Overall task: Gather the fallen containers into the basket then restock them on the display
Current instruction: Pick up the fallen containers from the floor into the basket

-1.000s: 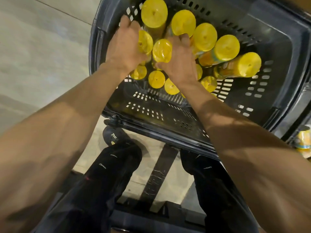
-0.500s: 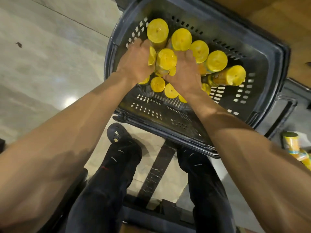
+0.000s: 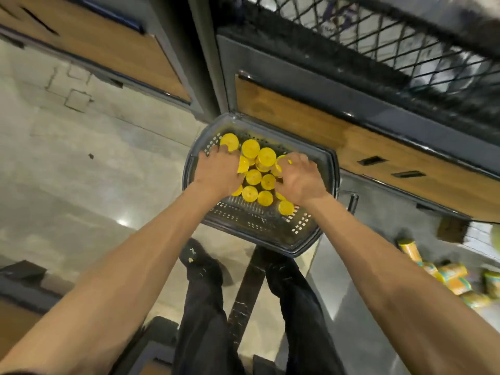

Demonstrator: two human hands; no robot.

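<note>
**Both hands in the basket**

The left hand (image 3: 217, 171) curls over yellow-lidded containers (image 3: 253, 176) packed inside the dark basket (image 3: 273, 234) on the floor. The right hand (image 3: 300, 178) grips containers at the cluster's right. More containers (image 3: 449, 277) lie far right.

A pale tiled floor (image 3: 81, 169) spreads out to the left of the fingers, a small dark speck (image 3: 91, 156) lying on it. Past the fingertips a black wire-mesh panel (image 3: 392, 36) sits above wood-faced panels (image 3: 297, 125) in dark frames. Below the wrists are black trousers (image 3: 205, 315) and a black shoe (image 3: 193, 254) with a small logo.
</note>
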